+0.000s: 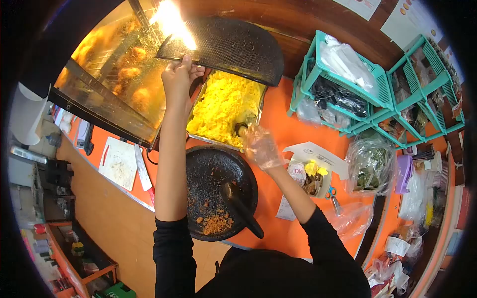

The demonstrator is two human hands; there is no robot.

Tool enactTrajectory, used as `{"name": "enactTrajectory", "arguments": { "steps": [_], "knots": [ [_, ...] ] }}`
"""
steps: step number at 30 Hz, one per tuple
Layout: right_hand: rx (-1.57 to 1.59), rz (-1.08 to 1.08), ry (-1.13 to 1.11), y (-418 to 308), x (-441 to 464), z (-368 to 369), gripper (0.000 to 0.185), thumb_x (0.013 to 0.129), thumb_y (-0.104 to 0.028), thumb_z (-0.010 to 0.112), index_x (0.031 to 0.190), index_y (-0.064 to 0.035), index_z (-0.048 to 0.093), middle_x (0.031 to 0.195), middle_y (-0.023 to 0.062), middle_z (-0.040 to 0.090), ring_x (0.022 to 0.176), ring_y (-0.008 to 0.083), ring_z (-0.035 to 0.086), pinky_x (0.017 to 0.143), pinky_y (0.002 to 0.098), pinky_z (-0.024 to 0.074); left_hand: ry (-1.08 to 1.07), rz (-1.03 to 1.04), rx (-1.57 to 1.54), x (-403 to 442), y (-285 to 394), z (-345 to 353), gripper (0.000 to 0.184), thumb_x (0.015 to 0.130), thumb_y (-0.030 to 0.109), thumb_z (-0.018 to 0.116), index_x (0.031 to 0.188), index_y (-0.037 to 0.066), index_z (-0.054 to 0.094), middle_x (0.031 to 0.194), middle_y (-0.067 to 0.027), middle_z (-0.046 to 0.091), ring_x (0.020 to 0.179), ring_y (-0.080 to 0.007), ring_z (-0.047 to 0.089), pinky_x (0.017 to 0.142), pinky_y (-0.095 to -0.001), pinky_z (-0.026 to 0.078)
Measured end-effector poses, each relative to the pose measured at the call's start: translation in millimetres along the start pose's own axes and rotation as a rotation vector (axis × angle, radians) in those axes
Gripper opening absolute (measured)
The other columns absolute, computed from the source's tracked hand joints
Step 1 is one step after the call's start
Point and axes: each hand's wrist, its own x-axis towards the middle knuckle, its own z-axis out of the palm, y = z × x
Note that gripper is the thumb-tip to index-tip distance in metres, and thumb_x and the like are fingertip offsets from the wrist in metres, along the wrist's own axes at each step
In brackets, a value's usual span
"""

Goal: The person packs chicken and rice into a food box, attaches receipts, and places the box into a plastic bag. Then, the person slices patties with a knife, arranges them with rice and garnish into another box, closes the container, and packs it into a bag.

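My left hand (179, 77) pinches the near rim of a dark mesh food cover (233, 47), holding it raised and tilted. Under the cover, a metal tray (216, 142) holds a heap of fluffy yellow food (223, 102). My right hand (262, 147), in a clear plastic glove and slightly blurred, is closed at the tray's near right corner. It grips what looks like a spoon (241, 130), whose rounded end touches the yellow food; its handle is mostly hidden. Just below the tray stands a black stone mortar (198, 169) with orange crumbly paste (217, 222) and a pestle (242, 211).
An open paper food box (325, 191) with yellow food sits right of the mortar, near scissors (334, 199). Bagged greens (370, 161) and green baskets (355, 87) stand farther right. Left are a lit glass display case (119, 74), a cutting board (118, 164) and a knife (142, 169).
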Motion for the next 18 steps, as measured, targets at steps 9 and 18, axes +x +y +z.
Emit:
{"name": "enactTrajectory", "arguments": {
  "steps": [9,18],
  "knots": [
    [0.001,-0.119,0.107,26,-10,45,0.042,0.08,-0.032,0.062,0.116,-0.0115,0.057,0.115,0.0133,0.056,0.099,0.0297,0.058,0.083,0.0433,0.042,-0.039,-0.01,-0.026,4,-2,-2,0.024,0.095,0.012,0.056,0.099,-0.01,0.048,0.082,-0.0173,0.062,0.07,-0.0221,0.066,0.065,-0.0294,0.056],
    [0.123,0.379,0.06,10,-7,22,0.033,0.075,-0.026,0.065,0.101,-0.0061,0.061,0.094,0.0153,0.063,0.09,0.0318,0.062,0.077,0.0449,0.0478,-0.056,-0.1,-0.108,-18,-36,-35,0.019,0.092,0.016,0.063,0.093,-0.001,0.054,0.086,-0.0111,0.062,0.075,-0.0182,0.064,0.071,-0.0303,0.054]
  ]
}}
